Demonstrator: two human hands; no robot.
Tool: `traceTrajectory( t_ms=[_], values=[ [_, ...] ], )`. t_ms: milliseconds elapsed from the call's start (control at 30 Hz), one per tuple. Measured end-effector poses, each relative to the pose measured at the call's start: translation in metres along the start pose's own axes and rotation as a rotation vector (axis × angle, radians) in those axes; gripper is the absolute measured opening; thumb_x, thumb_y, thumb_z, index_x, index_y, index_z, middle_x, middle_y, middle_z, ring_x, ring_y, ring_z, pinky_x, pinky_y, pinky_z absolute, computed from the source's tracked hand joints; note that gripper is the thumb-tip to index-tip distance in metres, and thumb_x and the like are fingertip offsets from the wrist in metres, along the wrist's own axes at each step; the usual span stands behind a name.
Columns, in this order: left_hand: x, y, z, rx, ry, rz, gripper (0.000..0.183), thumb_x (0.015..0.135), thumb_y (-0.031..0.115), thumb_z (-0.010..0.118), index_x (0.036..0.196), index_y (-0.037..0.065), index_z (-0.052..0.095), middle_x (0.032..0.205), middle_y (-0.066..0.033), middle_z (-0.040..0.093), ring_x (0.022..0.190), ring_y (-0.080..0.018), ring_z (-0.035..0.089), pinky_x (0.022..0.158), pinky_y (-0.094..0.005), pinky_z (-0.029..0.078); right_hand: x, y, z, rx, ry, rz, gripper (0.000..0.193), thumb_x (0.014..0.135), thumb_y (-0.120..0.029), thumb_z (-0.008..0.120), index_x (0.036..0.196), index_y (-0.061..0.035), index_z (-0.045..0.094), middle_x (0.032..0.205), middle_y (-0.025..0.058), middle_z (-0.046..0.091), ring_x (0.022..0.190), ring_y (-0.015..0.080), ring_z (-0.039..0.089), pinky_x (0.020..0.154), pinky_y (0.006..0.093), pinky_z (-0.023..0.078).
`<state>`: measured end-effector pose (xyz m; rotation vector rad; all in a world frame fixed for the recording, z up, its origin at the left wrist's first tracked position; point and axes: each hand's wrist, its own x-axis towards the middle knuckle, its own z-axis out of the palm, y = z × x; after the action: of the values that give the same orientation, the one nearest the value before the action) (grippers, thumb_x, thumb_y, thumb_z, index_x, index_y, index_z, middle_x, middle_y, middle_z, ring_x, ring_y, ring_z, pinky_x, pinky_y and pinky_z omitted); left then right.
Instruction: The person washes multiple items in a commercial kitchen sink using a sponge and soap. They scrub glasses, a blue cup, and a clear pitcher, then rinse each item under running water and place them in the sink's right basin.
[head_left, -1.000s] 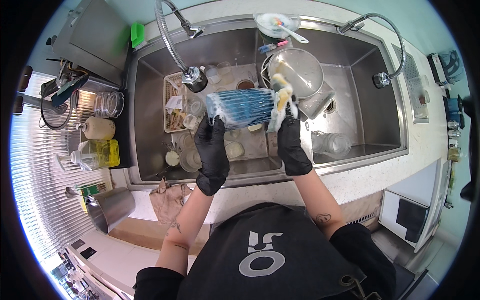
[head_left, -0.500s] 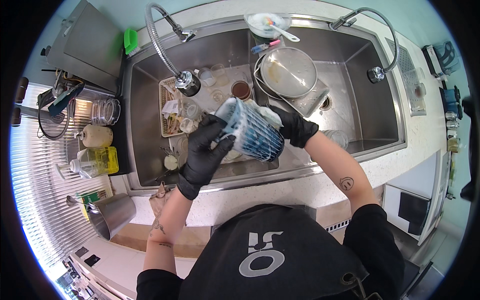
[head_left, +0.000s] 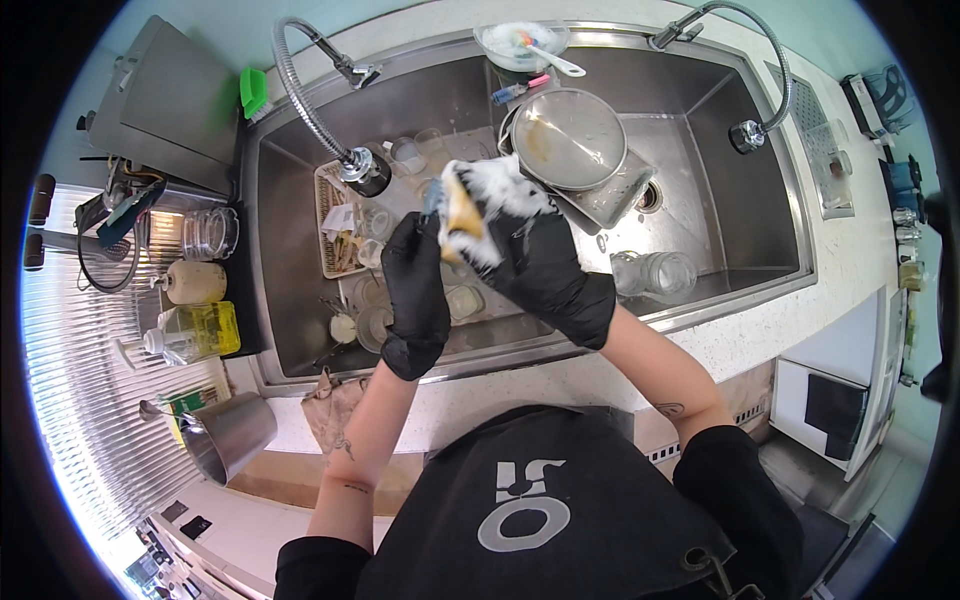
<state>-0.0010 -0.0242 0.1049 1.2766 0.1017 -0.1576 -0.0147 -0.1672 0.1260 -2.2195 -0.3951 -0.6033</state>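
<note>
Both my hands wear black gloves and meet above the left basin. My right hand, its fingers thick with white suds, is closed on a foamy yellow sponge. Close beside it, my left hand has its fingers curled around a blue ribbed cup. Only a small blue patch of that cup shows; the hands, sponge and foam cover the rest. Below the hands, glass cups and other dishes stand in the basin, next to a beige basket of small utensils.
A spring-hose faucet hangs over the left basin, another over the right. A round lidded pan rests by the divider, glass jars in the right basin. A sudsy bowl with a brush sits at the back rim.
The blue cup, broadly visible before, is now almost hidden behind my hands. My right hand has swung left across it with the sponge and now carries much more foam.
</note>
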Motion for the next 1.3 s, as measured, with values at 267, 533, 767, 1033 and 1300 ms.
traceTrajectory(
  t_ms=[267, 533, 767, 1033, 1300],
  values=[
    [0.007, -0.004, 0.0, -0.5, -0.051, -0.315, 0.031, 0.09, 0.024, 0.037, 0.108, 0.004, 0.051, 0.103, -0.006, 0.056, 0.092, -0.0174, 0.055, 0.078, -0.0298, 0.045, -0.032, 0.029, 0.028, -0.454, 0.069, -0.006, 0.073, 0.068, -0.049, 0.062, 0.121, -0.0051, 0.04, 0.126, 0.0168, 0.034, 0.116, 0.0349, 0.033, 0.099, 0.0519, 0.018],
    [0.013, -0.01, -0.012, -0.631, -0.17, -0.314, 0.045, 0.089, 0.032, 0.036, 0.121, 0.001, 0.039, 0.12, -0.0163, 0.046, 0.109, -0.0304, 0.047, 0.09, -0.0457, 0.04, 0.005, 0.029, -0.011, 0.964, 0.166, 0.617, 0.026, 0.082, -0.006, 0.051, 0.107, -0.0017, 0.05, 0.097, 0.0063, 0.055, 0.085, 0.0119, 0.053, 0.072, 0.0233, 0.045],
    [0.006, -0.01, 0.001, -0.722, -0.259, -0.467, 0.042, 0.089, 0.033, 0.035, 0.12, 0.005, 0.041, 0.118, -0.0154, 0.047, 0.107, -0.029, 0.048, 0.086, -0.0443, 0.044, -0.023, 0.053, 0.031, 1.646, 0.401, 0.964, 0.027, 0.088, -0.017, 0.044, 0.108, -0.0008, 0.049, 0.095, 0.0033, 0.055, 0.082, 0.0076, 0.051, 0.071, 0.0213, 0.043],
    [0.015, -0.06, -0.023, -0.745, -0.394, -0.568, 0.038, 0.086, 0.031, 0.043, 0.119, 0.012, 0.041, 0.117, -0.0077, 0.048, 0.105, -0.0237, 0.048, 0.086, -0.0411, 0.043, -0.06, 0.036, 0.033, 1.374, 0.055, 0.923, 0.029, 0.09, -0.022, 0.039, 0.112, -0.005, 0.046, 0.092, 0.0041, 0.055, 0.082, 0.0094, 0.053, 0.069, 0.0203, 0.043],
    [0.007, -0.061, -0.028, 0.654, -0.677, 0.295, 0.041, 0.082, 0.023, 0.054, 0.119, 0.01, 0.042, 0.115, -0.0059, 0.049, 0.104, -0.0181, 0.047, 0.093, -0.0324, 0.037, -0.097, 0.035, -0.007, 1.278, 0.161, 1.15, 0.033, 0.082, -0.02, 0.052, 0.11, -0.0058, 0.046, 0.087, 0.0033, 0.054, 0.07, 0.0103, 0.052, 0.06, 0.0217, 0.042]
  ],
)
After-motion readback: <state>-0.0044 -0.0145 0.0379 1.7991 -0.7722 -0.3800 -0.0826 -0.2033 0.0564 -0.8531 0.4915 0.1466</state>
